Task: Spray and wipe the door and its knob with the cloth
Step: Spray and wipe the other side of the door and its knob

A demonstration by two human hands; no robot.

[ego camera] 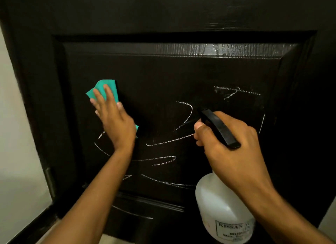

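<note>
The door point(181, 76) fills nearly the whole frame, dark and panelled, with a pale wall point(11, 116) down the left edge. The left hand point(114, 120) lies flat at centre left, fingers straight and slightly spread, pressing the cloth point(109, 87) against the raised panel; green folds show above the fingertips and a corner peeks out right of the wrist. The right hand point(231, 140) sits at centre right, fingers curled round the neck of the bottle point(223, 211), its black head aimed at the door. Whether a finger is squeezing the trigger cannot be told.

White marks point(163, 160) loop across the middle and lower panel, from below the left hand to the right edge, and one crosses the rail at the bottom. The panel's upper bevel glistens, likely wet from spray.

By my reading, the work is at an early to middle stage: spray has reached the top of the panel, the cloth is working the left part, and most marks are yet to be wiped. The knob is out of view, so its state is unknown.
</note>
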